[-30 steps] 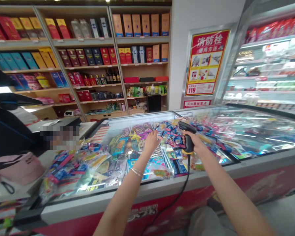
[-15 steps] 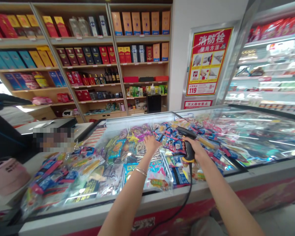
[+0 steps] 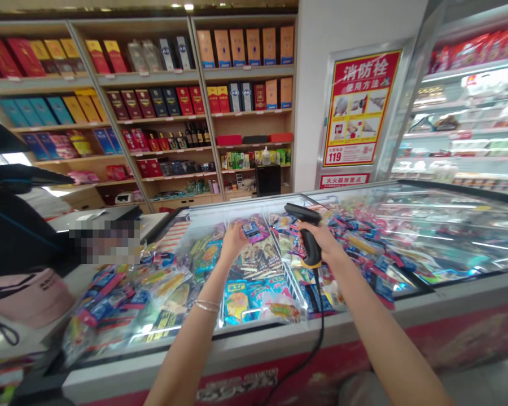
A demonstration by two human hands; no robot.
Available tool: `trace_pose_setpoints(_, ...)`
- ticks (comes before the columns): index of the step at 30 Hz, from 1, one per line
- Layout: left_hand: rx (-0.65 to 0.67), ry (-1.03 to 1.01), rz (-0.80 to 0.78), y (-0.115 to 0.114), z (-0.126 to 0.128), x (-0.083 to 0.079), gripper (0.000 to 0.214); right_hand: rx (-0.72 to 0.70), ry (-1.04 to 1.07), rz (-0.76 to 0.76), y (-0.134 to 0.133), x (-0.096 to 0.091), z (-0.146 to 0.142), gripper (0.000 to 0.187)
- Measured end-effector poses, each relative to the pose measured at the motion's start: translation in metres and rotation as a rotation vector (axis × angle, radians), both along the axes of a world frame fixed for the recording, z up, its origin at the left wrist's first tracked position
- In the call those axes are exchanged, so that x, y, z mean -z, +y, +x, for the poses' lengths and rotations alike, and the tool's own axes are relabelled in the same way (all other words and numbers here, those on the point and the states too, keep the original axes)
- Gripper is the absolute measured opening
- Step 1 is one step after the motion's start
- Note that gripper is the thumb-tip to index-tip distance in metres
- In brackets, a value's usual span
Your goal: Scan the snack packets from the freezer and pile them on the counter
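Note:
In the head view my left hand [image 3: 235, 240] is closed on a small blue wrapped packet [image 3: 250, 229], its white barcode label facing up. My right hand [image 3: 324, 242] grips a black barcode scanner [image 3: 311, 246] with yellow trim, its head pointing left towards the packet. A dark cable [image 3: 321, 316] hangs from the scanner's handle over the freezer's front edge. Both hands are above an open part of a chest freezer [image 3: 237, 345], full of colourful ice cream packets [image 3: 260, 256]. A white wire divider [image 3: 294, 285] stands between the hands.
Several packets [image 3: 110, 293] are heaped on the glass at the left. A pink bag [image 3: 29, 296] lies on the counter beside a person in dark clothing [image 3: 17, 225]. Sliding glass [image 3: 461, 237] covers the freezer's right side. Shelves of boxes [image 3: 165, 107] stand behind.
My left hand has moved left and now has the blue packet in its fingers, barcode showing. The scanner in my right hand has come left and up a little. The view has shifted slightly.

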State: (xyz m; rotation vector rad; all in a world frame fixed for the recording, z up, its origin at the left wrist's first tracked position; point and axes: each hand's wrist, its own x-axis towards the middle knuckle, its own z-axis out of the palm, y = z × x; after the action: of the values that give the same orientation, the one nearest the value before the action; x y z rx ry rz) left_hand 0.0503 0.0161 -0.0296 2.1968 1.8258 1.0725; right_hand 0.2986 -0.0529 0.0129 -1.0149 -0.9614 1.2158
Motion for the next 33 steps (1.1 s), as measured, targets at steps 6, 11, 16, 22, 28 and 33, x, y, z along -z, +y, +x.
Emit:
trace_pose_setpoints(6, -0.067, -0.109, 0.088, -0.007, -0.035, 0.009, 0.057, -0.183, -0.175, 0.084, 0.027, 0.014, -0.059, 0.018)
trace_pose_setpoints(11, -0.120, -0.037, 0.086, -0.016, -0.037, 0.004, 0.055, -0.175, -0.368, 0.144, 0.031, 0.034, -0.081, 0.019)
trace_pose_setpoints(16, -0.163, -0.040, 0.093, -0.024, -0.038, -0.001, 0.052, -0.157, -0.445, 0.155, 0.027, 0.037, -0.081, 0.020)
trace_pose_setpoints(22, -0.167, -0.050, 0.091, -0.024, -0.035, 0.003, 0.056, -0.143, -0.524, 0.156, 0.026, 0.036, -0.080, 0.022)
trace_pose_setpoints(28, -0.179, -0.034, 0.095, -0.028, -0.034, -0.001, 0.052, -0.172, -0.603, 0.158, 0.024, 0.040, -0.084, 0.023)
trace_pose_setpoints(33, -0.265, -0.020, 0.042, -0.031, -0.033, -0.002, 0.050, -0.187, -0.536, 0.147, 0.025, 0.044, -0.085, 0.019)
